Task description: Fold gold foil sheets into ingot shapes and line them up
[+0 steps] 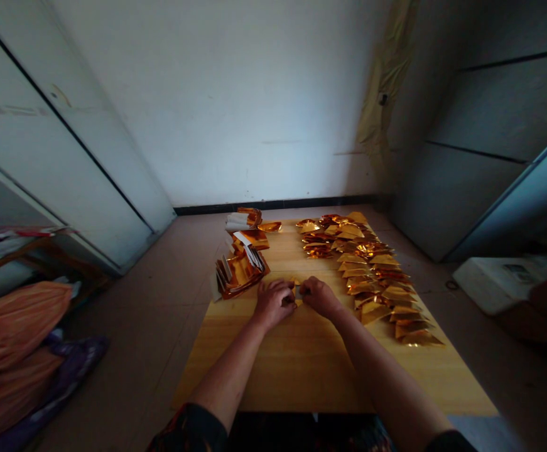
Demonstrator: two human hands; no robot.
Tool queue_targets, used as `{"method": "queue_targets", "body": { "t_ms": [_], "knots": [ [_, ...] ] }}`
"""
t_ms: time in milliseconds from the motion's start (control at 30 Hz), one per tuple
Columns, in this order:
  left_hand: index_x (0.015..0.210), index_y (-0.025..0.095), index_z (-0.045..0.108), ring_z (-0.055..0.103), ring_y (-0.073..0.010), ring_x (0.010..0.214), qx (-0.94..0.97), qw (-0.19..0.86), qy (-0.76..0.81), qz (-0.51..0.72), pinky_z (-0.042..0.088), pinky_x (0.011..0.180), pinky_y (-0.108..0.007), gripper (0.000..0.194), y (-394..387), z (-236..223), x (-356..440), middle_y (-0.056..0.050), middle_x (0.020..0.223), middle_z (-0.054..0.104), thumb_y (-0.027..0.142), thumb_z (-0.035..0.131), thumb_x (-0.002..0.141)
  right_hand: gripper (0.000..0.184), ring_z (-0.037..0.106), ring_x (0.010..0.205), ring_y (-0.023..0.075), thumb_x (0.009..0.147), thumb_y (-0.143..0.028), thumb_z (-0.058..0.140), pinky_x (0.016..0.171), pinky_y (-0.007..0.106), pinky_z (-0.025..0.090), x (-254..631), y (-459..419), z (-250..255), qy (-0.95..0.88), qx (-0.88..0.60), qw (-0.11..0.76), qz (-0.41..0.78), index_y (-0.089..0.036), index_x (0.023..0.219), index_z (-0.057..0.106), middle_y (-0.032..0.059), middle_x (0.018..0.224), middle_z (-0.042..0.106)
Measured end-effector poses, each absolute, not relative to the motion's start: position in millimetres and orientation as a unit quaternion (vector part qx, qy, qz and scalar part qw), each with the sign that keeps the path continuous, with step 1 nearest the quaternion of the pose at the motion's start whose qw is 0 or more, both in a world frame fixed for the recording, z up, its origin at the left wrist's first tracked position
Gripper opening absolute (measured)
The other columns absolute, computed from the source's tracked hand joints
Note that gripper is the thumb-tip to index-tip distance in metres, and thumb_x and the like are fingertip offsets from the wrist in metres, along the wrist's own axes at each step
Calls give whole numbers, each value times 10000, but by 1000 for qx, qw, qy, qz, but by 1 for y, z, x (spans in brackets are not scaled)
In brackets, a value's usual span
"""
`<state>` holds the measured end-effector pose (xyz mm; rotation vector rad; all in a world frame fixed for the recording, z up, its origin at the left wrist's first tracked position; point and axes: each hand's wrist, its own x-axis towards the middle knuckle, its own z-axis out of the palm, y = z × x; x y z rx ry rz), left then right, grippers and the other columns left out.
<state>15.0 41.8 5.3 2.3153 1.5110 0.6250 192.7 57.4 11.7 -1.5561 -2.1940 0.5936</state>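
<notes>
My left hand [274,302] and my right hand [318,295] meet over the middle of a low wooden board [301,364]. Both have their fingers curled and pinch a small piece of gold foil paper [296,287] between them, pressed against the board. Most of that piece is hidden under my fingers. A stack of unfolded gold foil sheets [239,271] lies just left of my left hand. To the right of my right hand runs a long row of folded gold foil pieces [372,276].
More foil bundles [245,221] sit at the board's far end. Orange and purple bags [14,339] lie on the floor at left beside a shelf. A white box [499,282] rests on the floor at right. White wall panels surround the area.
</notes>
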Motion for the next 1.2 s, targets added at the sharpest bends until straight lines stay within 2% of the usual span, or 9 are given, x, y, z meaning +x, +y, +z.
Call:
{"method": "queue_targets", "body": {
  "t_ms": [200, 367, 467, 567, 667, 833, 933, 1033, 1200],
  "knots": [
    [796, 275, 648, 467, -249, 1224, 805, 152, 532, 217, 184, 1077, -515, 91, 42, 5, 15, 17, 1229, 620, 262, 686, 714, 101, 555, 743, 125, 707, -132, 611, 657, 190, 395, 192, 55, 13, -782, -562, 192, 188, -152, 803, 635, 43, 859, 609],
    [848, 274, 642, 460, -242, 1222, 809, 141, 532, 205, 244, 1039, -484, 114, 38, 4, 17, 8, 1251, 604, 274, 671, 737, 200, 574, 785, 132, 733, -37, 490, 695, 191, 402, 189, 44, 15, -769, -561, 264, 159, -166, 806, 624, 56, 875, 628],
    [890, 269, 639, 473, -227, 1194, 806, 121, 541, 208, 304, 992, -438, 133, 34, 2, 21, 2, 1278, 583, 263, 646, 757, 199, 584, 735, 134, 786, -78, 458, 670, 198, 401, 182, 29, 13, -750, -568, 293, 173, -190, 828, 616, 32, 816, 651],
    [923, 260, 643, 473, -231, 1178, 795, 108, 562, 200, 338, 952, -419, 144, 29, 3, 25, -11, 1284, 578, 262, 609, 784, 221, 588, 738, 139, 811, -92, 449, 663, 207, 391, 175, 12, 11, -761, -563, 264, 185, -196, 930, 603, 17, 821, 664],
    [957, 266, 640, 470, -231, 1168, 800, 102, 564, 179, 349, 923, -413, 170, 27, 7, 26, -9, 1290, 572, 234, 567, 807, 257, 573, 827, 167, 828, -80, 443, 724, 247, 374, 172, -1, 10, -789, -557, 232, 111, -198, 997, 595, 34, 875, 670],
    [1003, 271, 616, 509, -209, 1086, 845, 86, 510, 137, 351, 885, -398, 229, 32, 17, 18, -9, 1213, 618, 165, 497, 838, 154, 545, 840, 188, 885, -152, 467, 735, 305, 331, 170, -11, 11, -846, -511, 155, 11, -199, 942, 602, 50, 873, 665],
    [1106, 232, 583, 529, -210, 1015, 855, 71, 499, 124, 372, 850, -372, 319, 40, 20, 15, -43, 1062, 674, 122, 493, 821, 135, 534, 819, 189, 903, -180, 469, 746, 329, 309, 168, -12, 10, -859, -492, 138, -24, -204, 918, 600, 46, 853, 661],
    [1172, 219, 572, 534, -209, 970, 869, 50, 475, 134, 397, 826, -357, 384, 48, 21, 15, -51, 1018, 681, 104, 492, 815, 141, 534, 817, 191, 906, -178, 466, 788, 355, 287, 169, -11, 9, -859, -493, 133, -44, -207, 889, 603, 38, 850, 664],
    [980, 230, 691, 534, -194, 904, 896, 44, 414, 157, 419, 827, -341, 271, 61, 18, 17, -47, 932, 685, 107, 531, 798, 179, 539, 815, 185, 913, -178, 441, 847, 379, 249, 184, -5, 12, -854, -503, 124, -51, -208, 836, 600, 30, 815, 672]
  ]
}}
